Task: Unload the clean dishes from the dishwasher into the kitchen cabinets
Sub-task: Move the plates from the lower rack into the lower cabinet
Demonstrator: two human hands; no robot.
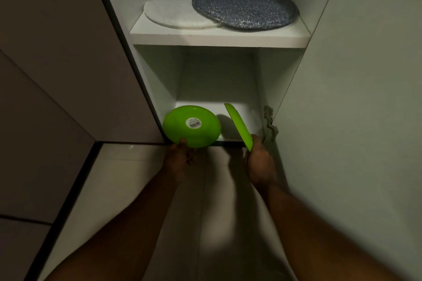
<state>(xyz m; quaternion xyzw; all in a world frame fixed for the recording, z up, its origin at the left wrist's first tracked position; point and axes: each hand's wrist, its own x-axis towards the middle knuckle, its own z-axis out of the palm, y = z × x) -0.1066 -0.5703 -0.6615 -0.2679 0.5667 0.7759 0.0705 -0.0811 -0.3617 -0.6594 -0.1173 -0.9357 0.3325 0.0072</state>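
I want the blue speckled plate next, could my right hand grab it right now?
Probably not yet. The right hand grips a green plate on edge, so it's occupied. The blue speckled plate lies uncovered on the shelf above, cabinet open, so the way looks free once that hand is emptied.

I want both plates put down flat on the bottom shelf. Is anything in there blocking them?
Nothing visible does. The lower shelf behind the round green plastic plate in the left hand and the edge-on green plate in the right hand looks bare.

Both arms extended forward; left hand (180,157) and right hand (259,162) each gripping something.
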